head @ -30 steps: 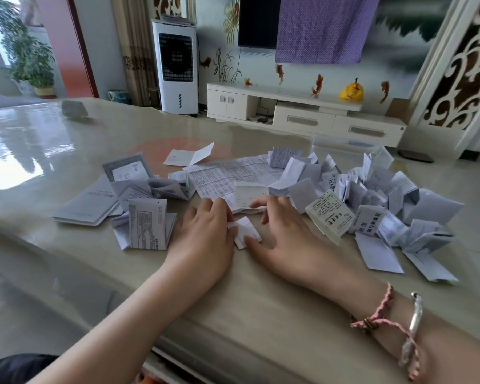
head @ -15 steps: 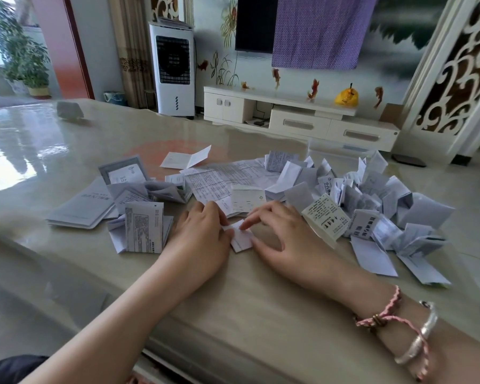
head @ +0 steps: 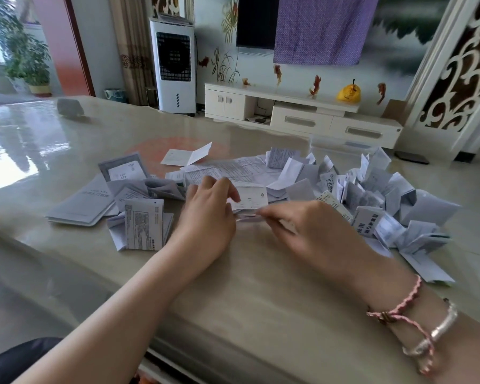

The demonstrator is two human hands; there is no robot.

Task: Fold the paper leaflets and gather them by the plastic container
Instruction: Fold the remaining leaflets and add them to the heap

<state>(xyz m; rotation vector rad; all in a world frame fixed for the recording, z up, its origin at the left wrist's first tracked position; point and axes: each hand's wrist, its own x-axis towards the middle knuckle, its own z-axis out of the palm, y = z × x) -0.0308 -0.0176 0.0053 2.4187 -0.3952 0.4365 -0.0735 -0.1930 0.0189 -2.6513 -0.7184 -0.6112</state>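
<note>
My left hand [head: 205, 217] curls its fingers [head: 227, 189] onto the left end of a small leaflet [head: 251, 199], pinching it; my right hand [head: 308, 231] pinches the near edge with thumb and forefinger, blurred; the leaflet sits just above the table [head: 261, 286], between both hands; folded leaflets [head: 385, 206] heap to the right, flatter ones [head: 139, 209] to the left; the clear container [head: 341, 144] stands behind the heap, contents I cannot tell.
</note>
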